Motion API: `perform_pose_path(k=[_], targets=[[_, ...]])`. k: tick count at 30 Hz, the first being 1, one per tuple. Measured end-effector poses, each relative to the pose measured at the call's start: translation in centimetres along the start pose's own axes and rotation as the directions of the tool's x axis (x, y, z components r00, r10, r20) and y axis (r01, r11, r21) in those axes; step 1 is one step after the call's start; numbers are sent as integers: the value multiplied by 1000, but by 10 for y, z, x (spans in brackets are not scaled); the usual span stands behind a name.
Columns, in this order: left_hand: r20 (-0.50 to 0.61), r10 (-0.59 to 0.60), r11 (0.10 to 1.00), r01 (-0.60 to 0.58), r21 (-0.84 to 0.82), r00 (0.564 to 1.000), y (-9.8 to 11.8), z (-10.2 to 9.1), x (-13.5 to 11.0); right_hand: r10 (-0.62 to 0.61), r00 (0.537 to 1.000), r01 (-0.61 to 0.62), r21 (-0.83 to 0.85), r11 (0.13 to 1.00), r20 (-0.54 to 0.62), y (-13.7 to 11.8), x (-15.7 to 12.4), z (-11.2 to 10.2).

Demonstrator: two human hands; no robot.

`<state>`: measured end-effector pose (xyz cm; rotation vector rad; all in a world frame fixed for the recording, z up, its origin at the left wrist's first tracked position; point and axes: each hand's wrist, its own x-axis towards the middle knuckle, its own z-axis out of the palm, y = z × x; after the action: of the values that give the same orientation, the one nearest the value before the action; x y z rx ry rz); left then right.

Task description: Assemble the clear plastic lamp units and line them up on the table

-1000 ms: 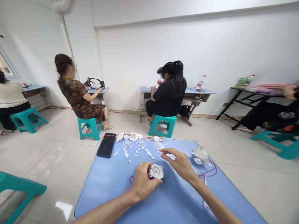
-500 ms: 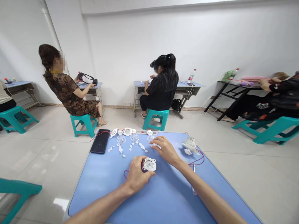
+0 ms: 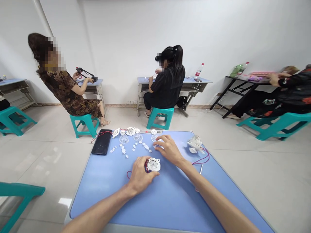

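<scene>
My left hand [image 3: 140, 174] is closed around a small round white motor housing [image 3: 153, 164] with a red wire [image 3: 128, 175], holding it on the blue table [image 3: 167, 207]. My right hand [image 3: 168, 149] reaches forward, fingers curled down over the small white plastic parts [image 3: 145, 146] near a clear round cap [image 3: 154, 138]; what its fingertips hold is hidden. Several white gears and clear round caps [image 3: 123, 139] lie in rows just beyond my hands.
A black phone [image 3: 102, 146] lies at the table's far left. A white part with red wires [image 3: 194, 143] and a thin metal tool [image 3: 199, 171] lie to the right. Other people sit on teal stools [image 3: 159, 118] at desks beyond the table.
My right hand has moved forward and down onto the small white parts. My left hand keeps its grip on the motor housing. The camera has tilted down a little.
</scene>
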<state>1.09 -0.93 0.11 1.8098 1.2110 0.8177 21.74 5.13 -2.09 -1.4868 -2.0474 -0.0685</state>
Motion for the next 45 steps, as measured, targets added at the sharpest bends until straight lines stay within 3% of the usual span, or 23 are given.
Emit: perform_pose_path(k=[28,45], targets=[[1,5,1000,-5,21,1000,-2,1,1,44,997,-42,-22,999,68,3,2,0],[-10,6,1000,-6,9,1000,-2,0,0,12,999,-9,-62,998,43,6,1,1]])
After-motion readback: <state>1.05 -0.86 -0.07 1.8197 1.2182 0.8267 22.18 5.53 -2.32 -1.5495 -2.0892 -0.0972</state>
